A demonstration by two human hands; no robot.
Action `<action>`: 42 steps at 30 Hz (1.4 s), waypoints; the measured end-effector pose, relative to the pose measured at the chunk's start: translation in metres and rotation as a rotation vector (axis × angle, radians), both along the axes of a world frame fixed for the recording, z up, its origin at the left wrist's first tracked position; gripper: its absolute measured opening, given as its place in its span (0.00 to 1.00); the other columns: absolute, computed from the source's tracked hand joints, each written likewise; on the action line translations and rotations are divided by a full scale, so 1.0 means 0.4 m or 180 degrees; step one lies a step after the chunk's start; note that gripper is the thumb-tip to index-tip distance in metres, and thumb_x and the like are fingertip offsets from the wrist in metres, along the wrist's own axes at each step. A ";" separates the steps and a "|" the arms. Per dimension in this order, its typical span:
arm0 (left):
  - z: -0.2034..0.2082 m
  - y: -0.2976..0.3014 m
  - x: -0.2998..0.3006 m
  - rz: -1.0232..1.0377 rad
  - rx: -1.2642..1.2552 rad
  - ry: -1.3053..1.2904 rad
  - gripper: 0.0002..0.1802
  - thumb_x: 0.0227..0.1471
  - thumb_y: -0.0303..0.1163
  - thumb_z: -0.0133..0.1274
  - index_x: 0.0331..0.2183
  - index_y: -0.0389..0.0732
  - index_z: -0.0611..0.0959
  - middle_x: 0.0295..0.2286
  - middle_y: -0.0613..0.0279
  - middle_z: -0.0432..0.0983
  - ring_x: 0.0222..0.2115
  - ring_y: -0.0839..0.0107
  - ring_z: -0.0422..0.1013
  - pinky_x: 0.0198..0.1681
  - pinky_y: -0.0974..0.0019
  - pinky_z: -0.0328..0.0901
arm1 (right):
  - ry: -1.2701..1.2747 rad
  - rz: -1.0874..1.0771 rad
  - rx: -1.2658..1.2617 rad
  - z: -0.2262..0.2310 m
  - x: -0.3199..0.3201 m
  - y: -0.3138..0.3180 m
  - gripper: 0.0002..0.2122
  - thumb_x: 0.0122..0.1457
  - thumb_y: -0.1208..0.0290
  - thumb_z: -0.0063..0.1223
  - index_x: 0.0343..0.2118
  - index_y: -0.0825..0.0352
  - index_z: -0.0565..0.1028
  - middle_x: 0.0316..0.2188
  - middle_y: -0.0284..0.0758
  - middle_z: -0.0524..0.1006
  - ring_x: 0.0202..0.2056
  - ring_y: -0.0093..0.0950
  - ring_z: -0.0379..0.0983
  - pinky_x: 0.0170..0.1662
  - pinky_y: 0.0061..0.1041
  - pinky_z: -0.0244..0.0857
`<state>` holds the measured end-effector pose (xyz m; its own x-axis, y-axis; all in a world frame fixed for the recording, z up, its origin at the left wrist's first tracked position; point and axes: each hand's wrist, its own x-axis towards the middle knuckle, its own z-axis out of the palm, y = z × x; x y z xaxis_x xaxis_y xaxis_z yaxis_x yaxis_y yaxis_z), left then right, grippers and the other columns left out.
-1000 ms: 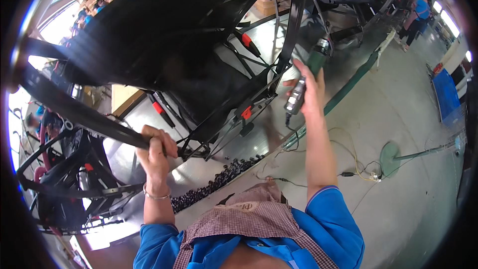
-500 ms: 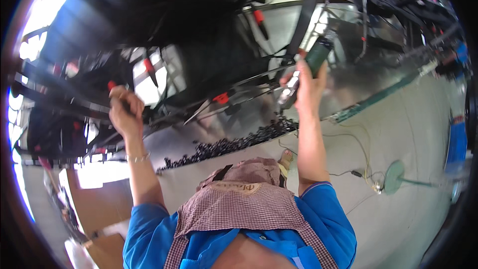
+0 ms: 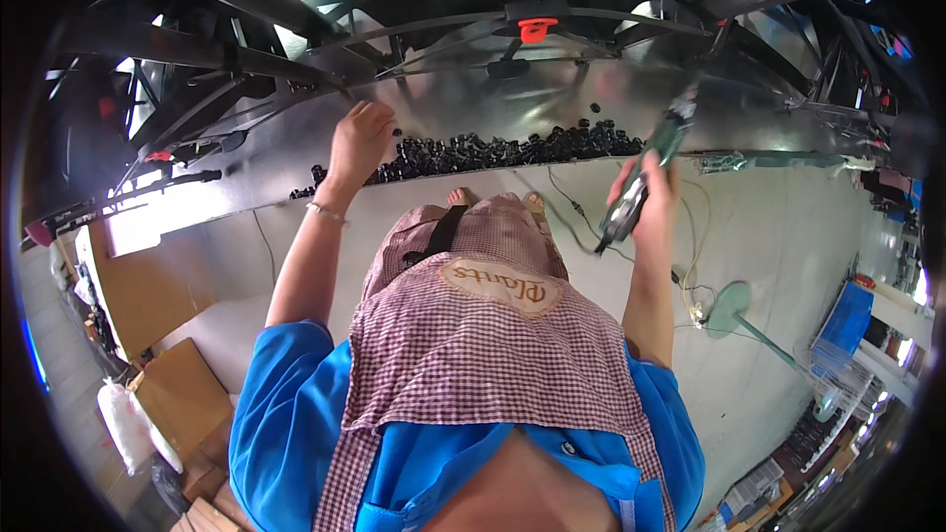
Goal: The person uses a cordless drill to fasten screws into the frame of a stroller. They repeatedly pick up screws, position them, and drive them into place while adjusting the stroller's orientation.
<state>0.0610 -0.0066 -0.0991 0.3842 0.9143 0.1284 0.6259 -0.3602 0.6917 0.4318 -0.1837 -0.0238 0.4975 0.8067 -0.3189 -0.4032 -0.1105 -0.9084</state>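
Note:
My right hand (image 3: 658, 199) is wrapped round a green and black power screwdriver (image 3: 666, 138), whose silvery, slightly blurred tip points away from me over the metal table. My left hand (image 3: 362, 143) hovers at the near edge of the table with its fingers curled together; whatever they may hold is hidden. Just right of those fingers begins a long pile of small black plastic parts (image 3: 493, 152), lying along the table's near edge. Beyond both hands stands a black tubular frame (image 3: 414, 25) with a red clip-like piece (image 3: 535, 31) at its middle.
The shiny metal table (image 3: 443, 103) runs across in front of me. Cables lie on the floor by a green round-based stand (image 3: 729, 307) at right. Cardboard boxes (image 3: 182, 389) and a white bag (image 3: 126, 424) sit at left, a blue crate (image 3: 845, 320) at far right.
My view has swung and lowered. The left hand has left the black frame and a red-tipped part for the pile. The right hand has drawn the screwdriver back from the frame.

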 end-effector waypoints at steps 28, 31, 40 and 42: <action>0.120 -0.094 0.198 0.1555 -0.2161 -0.3711 0.09 0.54 0.27 0.59 0.37 0.33 0.82 0.28 0.60 0.79 0.26 0.70 0.77 0.26 0.70 0.76 | -0.1779 0.3855 0.0181 0.051 -0.102 0.121 0.51 0.36 0.52 0.77 0.61 0.70 0.59 0.35 0.30 0.71 0.32 0.21 0.70 0.36 0.23 0.68; 0.145 -0.100 0.208 0.1294 -0.1975 -0.3851 0.10 0.54 0.26 0.58 0.38 0.32 0.81 0.29 0.59 0.79 0.26 0.69 0.78 0.26 0.70 0.76 | -0.1593 0.3870 0.0049 0.078 -0.090 0.123 0.51 0.34 0.55 0.78 0.61 0.68 0.59 0.33 0.28 0.70 0.31 0.18 0.70 0.35 0.22 0.68; 0.219 -0.119 0.249 0.1307 -0.1815 -0.4053 0.07 0.54 0.19 0.56 0.37 0.32 0.80 0.30 0.58 0.79 0.28 0.67 0.78 0.27 0.69 0.76 | -0.1558 0.3944 0.0353 0.128 -0.063 0.124 0.50 0.36 0.60 0.78 0.62 0.66 0.58 0.34 0.27 0.70 0.30 0.18 0.70 0.34 0.22 0.68; 0.225 -0.124 0.254 0.1224 -0.1701 -0.4046 0.07 0.53 0.19 0.55 0.38 0.32 0.80 0.30 0.57 0.79 0.28 0.68 0.78 0.27 0.69 0.77 | -0.1571 0.3961 0.0402 0.132 -0.062 0.125 0.50 0.36 0.62 0.79 0.63 0.66 0.57 0.34 0.27 0.70 0.30 0.18 0.69 0.34 0.22 0.68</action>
<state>0.1626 -0.0563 -0.0093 -0.0069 0.9807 -0.1953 -0.5129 0.1641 0.8426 0.4071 -0.1338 0.0289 -0.5416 0.8138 -0.2107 0.2732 -0.0667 -0.9597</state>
